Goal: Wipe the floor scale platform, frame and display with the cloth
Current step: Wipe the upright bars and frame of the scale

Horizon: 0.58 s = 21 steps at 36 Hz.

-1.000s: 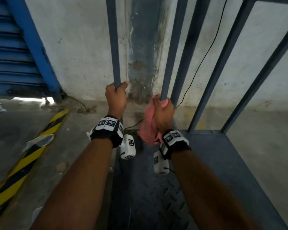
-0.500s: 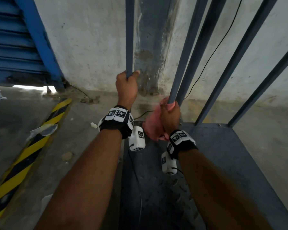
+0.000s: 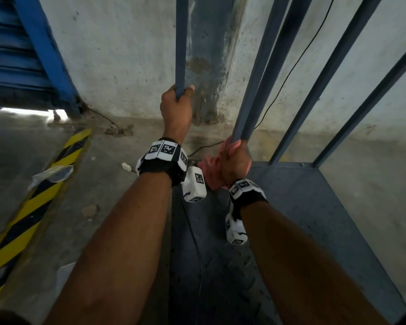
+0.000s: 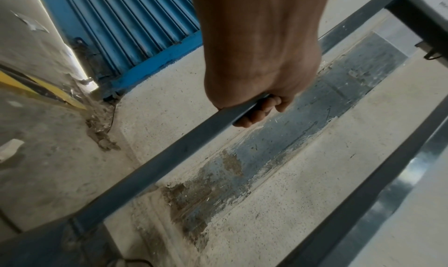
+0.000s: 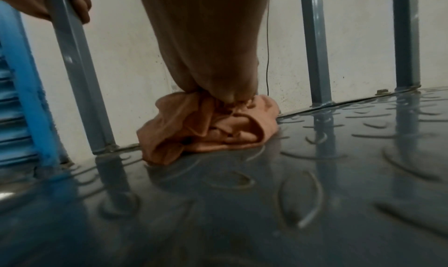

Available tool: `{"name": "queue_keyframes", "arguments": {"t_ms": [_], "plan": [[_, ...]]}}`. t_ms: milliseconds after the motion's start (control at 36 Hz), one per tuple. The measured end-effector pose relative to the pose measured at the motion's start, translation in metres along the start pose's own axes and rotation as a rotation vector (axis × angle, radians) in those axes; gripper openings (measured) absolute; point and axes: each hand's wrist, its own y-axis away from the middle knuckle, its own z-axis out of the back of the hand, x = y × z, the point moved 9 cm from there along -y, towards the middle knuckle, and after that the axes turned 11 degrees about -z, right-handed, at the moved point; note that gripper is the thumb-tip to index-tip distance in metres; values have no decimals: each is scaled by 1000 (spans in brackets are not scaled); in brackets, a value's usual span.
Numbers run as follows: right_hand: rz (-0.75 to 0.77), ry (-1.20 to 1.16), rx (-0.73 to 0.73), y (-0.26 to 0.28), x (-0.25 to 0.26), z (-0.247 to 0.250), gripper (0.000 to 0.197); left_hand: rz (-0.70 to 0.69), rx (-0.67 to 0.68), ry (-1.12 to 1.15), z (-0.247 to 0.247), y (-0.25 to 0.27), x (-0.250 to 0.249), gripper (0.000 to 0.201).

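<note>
The floor scale has a grey chequer-plate platform (image 3: 302,207) and a frame of grey upright bars. My left hand (image 3: 175,109) grips the leftmost bar (image 3: 181,43), fingers curled round it (image 4: 257,114). My right hand (image 3: 236,160) grips a pink cloth (image 3: 212,170) wrapped round the lower end of the second bar (image 3: 256,85). The cloth's loose end (image 5: 208,127) bunches on the platform (image 5: 290,194) at the bar's foot. No display is in view.
A stained white wall (image 3: 127,55) stands right behind the bars, with a thin black cable (image 3: 291,66) running down it. A blue roller shutter (image 3: 14,55) is at far left. Yellow-black hazard tape (image 3: 28,202) and litter lie on the concrete floor left of the scale.
My right hand has slid the cloth down the second bar until it reaches the platform. My left hand keeps its grip on the leftmost bar.
</note>
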Motion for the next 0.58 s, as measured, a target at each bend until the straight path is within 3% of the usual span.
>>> {"name": "queue_keyframes", "arguments": {"t_ms": [111, 250, 306, 417, 500, 583], "plan": [[139, 125, -53, 13, 3, 10, 63, 17, -11, -3, -1, 0, 1, 34], [187, 314, -27, 17, 2, 14, 29, -16, 42, 3, -1, 2, -3, 15], [176, 259, -19, 18, 2, 22, 33, -24, 45, 7, 0, 4, -4, 15], [39, 86, 241, 14, -8, 12, 17, -16, 45, 21, 3, 14, -8, 24], [7, -92, 382, 13, -8, 12, 46, -33, 76, 4, 4, 24, -9, 34], [-52, 10, 459, 8, -23, 7, 48, -65, 121, -42, 5, 33, -11, 43]]}}
